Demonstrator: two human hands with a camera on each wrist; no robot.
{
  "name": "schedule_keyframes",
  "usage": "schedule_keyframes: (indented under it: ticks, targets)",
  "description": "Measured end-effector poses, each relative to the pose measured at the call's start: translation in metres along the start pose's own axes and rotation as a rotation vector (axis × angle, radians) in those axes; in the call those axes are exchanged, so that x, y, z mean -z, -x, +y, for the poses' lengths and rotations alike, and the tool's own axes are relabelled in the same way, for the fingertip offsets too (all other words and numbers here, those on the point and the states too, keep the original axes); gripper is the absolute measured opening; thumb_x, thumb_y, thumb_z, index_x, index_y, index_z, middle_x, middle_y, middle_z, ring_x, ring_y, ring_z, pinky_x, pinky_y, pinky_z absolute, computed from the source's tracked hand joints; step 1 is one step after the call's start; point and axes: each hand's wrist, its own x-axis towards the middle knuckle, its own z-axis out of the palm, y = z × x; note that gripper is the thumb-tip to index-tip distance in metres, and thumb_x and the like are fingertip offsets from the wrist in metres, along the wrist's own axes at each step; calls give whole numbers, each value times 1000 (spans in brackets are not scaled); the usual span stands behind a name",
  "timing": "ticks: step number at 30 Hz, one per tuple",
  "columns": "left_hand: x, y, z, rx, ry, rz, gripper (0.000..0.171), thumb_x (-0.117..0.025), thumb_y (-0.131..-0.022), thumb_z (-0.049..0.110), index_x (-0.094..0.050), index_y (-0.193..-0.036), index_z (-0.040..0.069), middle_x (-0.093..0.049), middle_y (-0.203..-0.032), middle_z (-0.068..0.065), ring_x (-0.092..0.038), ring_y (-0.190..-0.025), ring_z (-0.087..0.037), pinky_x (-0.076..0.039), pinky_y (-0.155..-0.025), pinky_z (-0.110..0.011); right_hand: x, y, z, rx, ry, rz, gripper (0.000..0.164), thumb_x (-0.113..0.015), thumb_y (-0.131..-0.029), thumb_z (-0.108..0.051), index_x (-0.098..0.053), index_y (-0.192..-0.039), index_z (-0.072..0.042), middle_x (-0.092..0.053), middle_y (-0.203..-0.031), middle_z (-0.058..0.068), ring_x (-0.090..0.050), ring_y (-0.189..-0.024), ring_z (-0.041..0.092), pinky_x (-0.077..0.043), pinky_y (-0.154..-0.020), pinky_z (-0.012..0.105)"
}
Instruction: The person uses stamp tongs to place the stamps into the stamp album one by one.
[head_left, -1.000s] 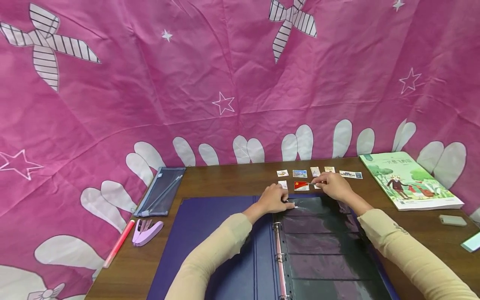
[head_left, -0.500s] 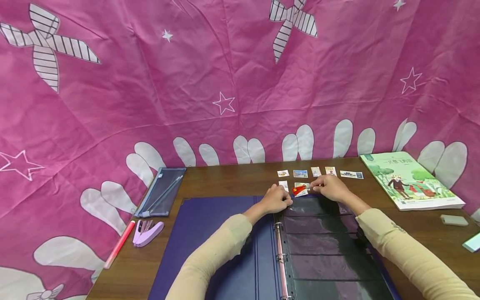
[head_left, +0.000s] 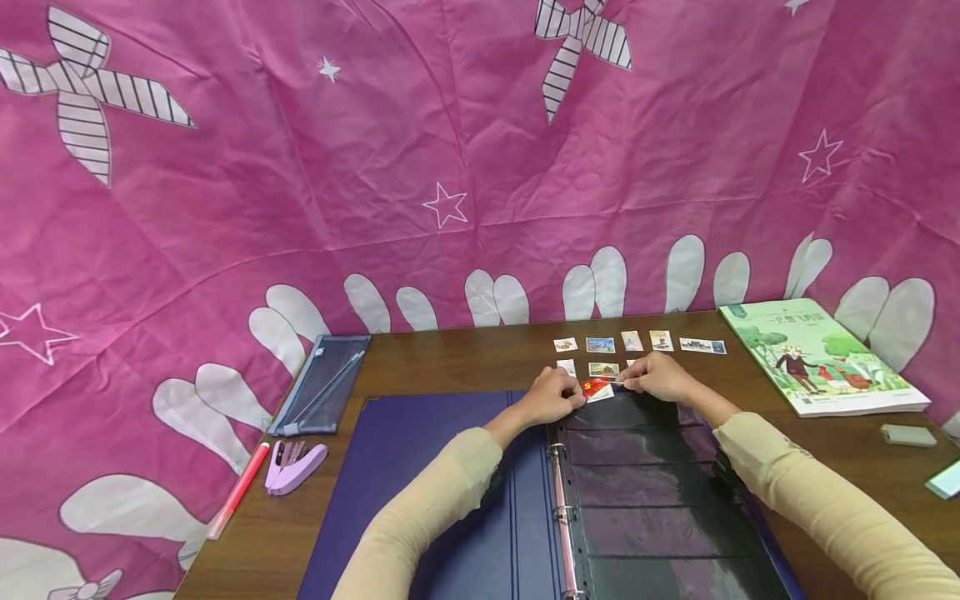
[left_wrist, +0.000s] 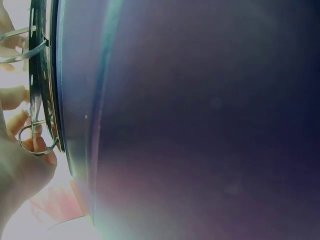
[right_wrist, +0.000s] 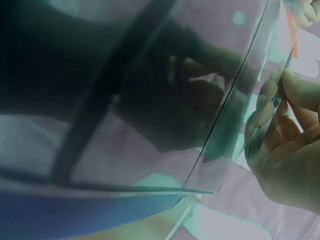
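Note:
My right hand pinches a pair of tweezers, its tips on a red-and-white stamp. The stamp is tilted at the top edge of a clear-pocketed album page. At the upper left corner of that page, my left hand pinches the pocket's edge, fingertips right beside the stamp. In the left wrist view, its curled fingers show behind the metal binder rings. The page is fixed in an open dark blue album.
Several stamps lie in rows beyond the album. A green picture book and a pale eraser-like block are at the right. A mesh pouch, purple hole-punch-like tool and red stick lie left.
The tweezers have drawn the red-and-white stamp off another stamp, toward the album and the left fingers, baring the stamp beneath. The left hand stays at the page's top edge.

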Motion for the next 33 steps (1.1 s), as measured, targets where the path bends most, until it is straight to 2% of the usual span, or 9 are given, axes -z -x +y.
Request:
schedule_keyframes:
  ticks: [4,8,12,17,21,29,33]
  targets:
    - [1,-1,1,-20,28,21,15,-61,-85,17,-67,-73,11,-53,-79,0,-35,-77,-8,-25,-72,-17,-2,-2,0,-1,-30,-42,20,-61,-82,-6,-71,-97,3,-70,-100,19,-54,-70,10,-43,-62,25]
    - [2,-2,2,-31,42,30,15,-61,-84,15,-66,-72,10,-53,-78,0,-35,-77,-8,-25,-73,-17,-2,-3,-2,-14,-53,-76,20,-62,-80,-5,-72,-96,3,-70,-100,19,-54,-70,10,-42,-62,25]
    - [1,-2,1,-18,46,28,15,-61,-85,15,-66,-72,10,-51,-78,1,-35,-77,-8,-26,-72,-17,-3,-3,-3,-31,-73,-121,21,-63,-80,-6,-71,-96,4,-71,-93,15,-53,-67,10,-42,-62,24]
    - [0,-1,1,-6,52,29,14,-61,-84,16,-66,-72,11,-49,-78,2,-35,-77,-8,-27,-71,-17,-5,-2,-3,-38,-95,-156,20,-64,-80,-6,-71,-96,5,-68,-76,5,-50,-63,9,-42,-60,23]
    - [1,0,2,8,73,23,14,-61,-85,16,-66,-74,10,-48,-79,2,-34,-78,-9,-26,-71,-17,-5,-1,-4,-19,-100,-174,20,-64,-81,-6,-70,-95,7,-68,-74,3,-50,-61,7,-42,-59,24]
    - [0,-1,0,-4,67,28,14,-60,-85,16,-67,-73,11,-53,-81,-1,-37,-79,-9,-28,-73,-17,-11,-1,-5,-74,-120,-108,20,-62,-82,-6,-71,-96,5,-70,-84,9,-53,-66,8,-45,-60,25]
    - [-1,-2,0,-12,54,35,14,-61,-84,16,-68,-74,10,-56,-83,-2,-40,-81,-9,-29,-74,-17,-15,-1,-8,-74,-133,-104,19,-63,-82,-6,-71,-95,6,-69,-76,6,-53,-62,7,-45,-58,24]
